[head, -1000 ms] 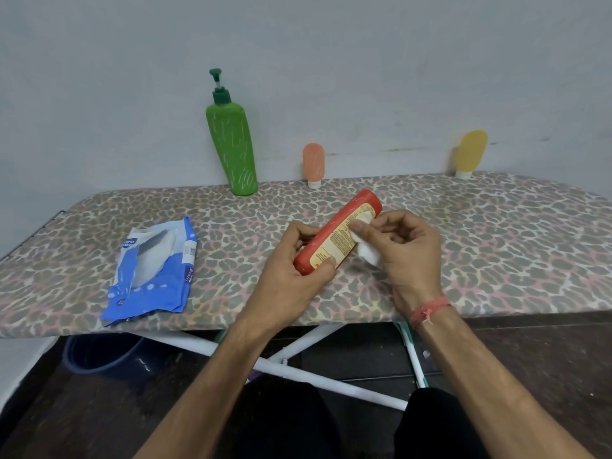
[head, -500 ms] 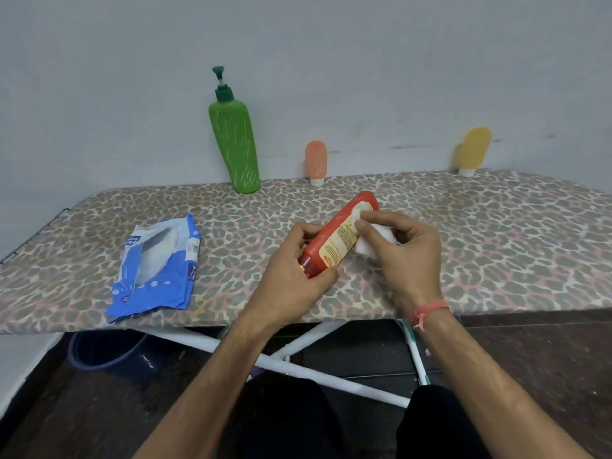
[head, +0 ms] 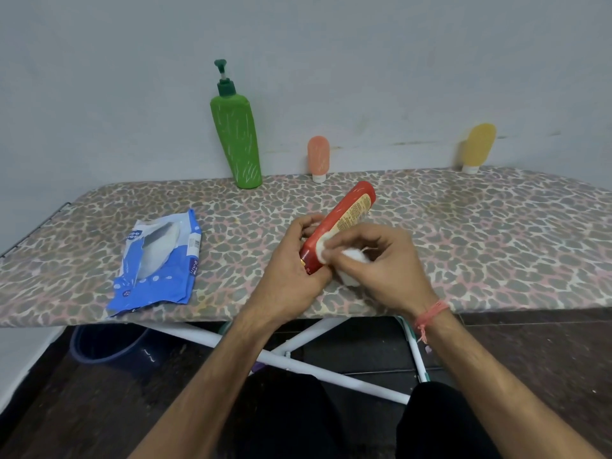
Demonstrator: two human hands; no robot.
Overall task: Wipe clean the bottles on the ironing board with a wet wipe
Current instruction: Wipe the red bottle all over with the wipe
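Note:
My left hand (head: 291,266) grips the lower end of a red bottle (head: 347,213) with a cream label, tilted up and to the right above the ironing board (head: 480,233). My right hand (head: 384,263) pinches a white wet wipe (head: 354,256) and presses it against the bottle's lower side, near my left fingers. A tall green pump bottle (head: 236,134), a small orange bottle (head: 318,159) and a small yellow bottle (head: 478,145) stand along the board's far edge against the wall.
A blue wet-wipe pack (head: 159,263), torn open, lies on the left of the leopard-print board. White board legs (head: 331,369) cross below. A dark blue bucket (head: 106,342) sits on the floor under the left end. My knees are at the bottom.
My right hand slid the wipe down the red bottle from its upper end toward the lower end. The left hand kept its grip on the bottle.

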